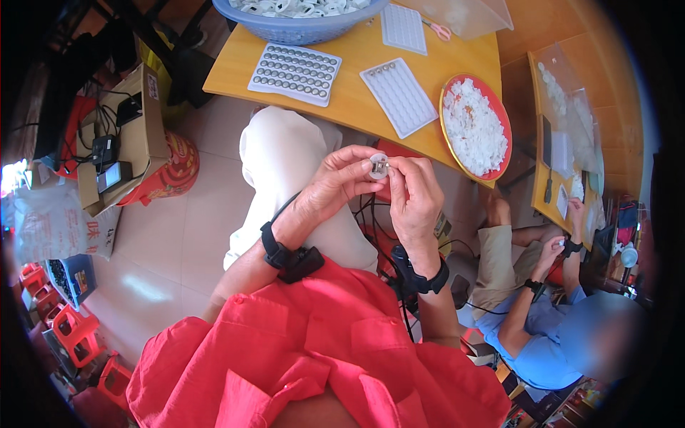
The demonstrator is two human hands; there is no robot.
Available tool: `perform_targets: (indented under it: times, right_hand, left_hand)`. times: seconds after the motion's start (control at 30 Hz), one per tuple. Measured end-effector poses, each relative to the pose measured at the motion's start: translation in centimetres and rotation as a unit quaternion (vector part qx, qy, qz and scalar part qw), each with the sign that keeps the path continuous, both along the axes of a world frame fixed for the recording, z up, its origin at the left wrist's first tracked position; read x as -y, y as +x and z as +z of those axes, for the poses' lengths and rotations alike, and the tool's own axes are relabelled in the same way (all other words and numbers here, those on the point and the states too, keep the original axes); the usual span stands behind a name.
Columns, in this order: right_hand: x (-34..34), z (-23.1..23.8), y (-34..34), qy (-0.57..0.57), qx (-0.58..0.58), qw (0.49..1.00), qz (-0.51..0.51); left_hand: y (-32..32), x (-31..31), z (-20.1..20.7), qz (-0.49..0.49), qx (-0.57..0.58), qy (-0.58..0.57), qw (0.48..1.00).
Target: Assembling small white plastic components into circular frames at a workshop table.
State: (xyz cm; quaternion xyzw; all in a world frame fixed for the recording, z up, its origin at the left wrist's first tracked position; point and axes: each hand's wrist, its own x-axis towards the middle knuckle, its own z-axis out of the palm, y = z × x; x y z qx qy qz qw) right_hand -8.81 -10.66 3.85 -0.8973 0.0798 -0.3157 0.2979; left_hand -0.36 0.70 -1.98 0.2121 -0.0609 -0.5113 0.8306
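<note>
My left hand point(347, 171) pinches a small round whitish plastic piece point(379, 167) with metal bits in its middle, held above my lap near the table's front edge. Thumb and fingertips of my right hand point(415, 189) are closed at the right rim of that piece; whatever they grip is too small to make out. On the table beyond, a white tray point(296, 74) carries rows of round silver button cells. Right of it, a second white tray point(399, 98) has a few cells along its far end and otherwise bare pockets.
A blue basket point(307, 32) of white plastic pieces and a red plate point(508, 135) of small white parts stand on the table point(342, 118). Pink-handled scissors point(441, 31) lie by another tray point(404, 30). At left is a cardboard box point(146, 135); a co-worker sits at right.
</note>
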Motion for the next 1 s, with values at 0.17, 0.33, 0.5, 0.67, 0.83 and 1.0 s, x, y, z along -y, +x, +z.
perform_targets:
  times: [0.17,0.33,0.5,0.67,0.83,1.0]
  right_hand:
    - [-0.12,-0.47,-0.18,-0.026,0.021,0.999,-0.011]
    - [-0.42,-0.56,-0.02,-0.05,0.022,0.998,-0.016]
    - [-0.44,-0.71,-0.19,-0.069,0.025,0.997,-0.013]
    - [-0.27,-0.73,-0.23,-0.076,0.032,0.997,-0.006]
    - [-0.21,-0.72,-0.14,-0.078,0.039,0.996,-0.003]
    - [-0.24,-0.72,-0.21,-0.076,0.038,0.996,-0.003]
  left_hand:
    - [-0.03,-0.13,0.01,0.003,0.01,0.01,1.0]
    - [-0.02,-0.12,-0.15,-0.002,0.01,0.001,1.0]
    - [-0.07,-0.1,-0.29,-0.002,0.015,0.005,1.0]
    - [0.01,-0.08,-0.34,-0.002,0.024,0.01,1.0]
    - [0.01,-0.11,0.01,0.002,0.01,0.017,1.0]
    - [0.0,-0.09,0.03,0.003,0.013,0.014,1.0]
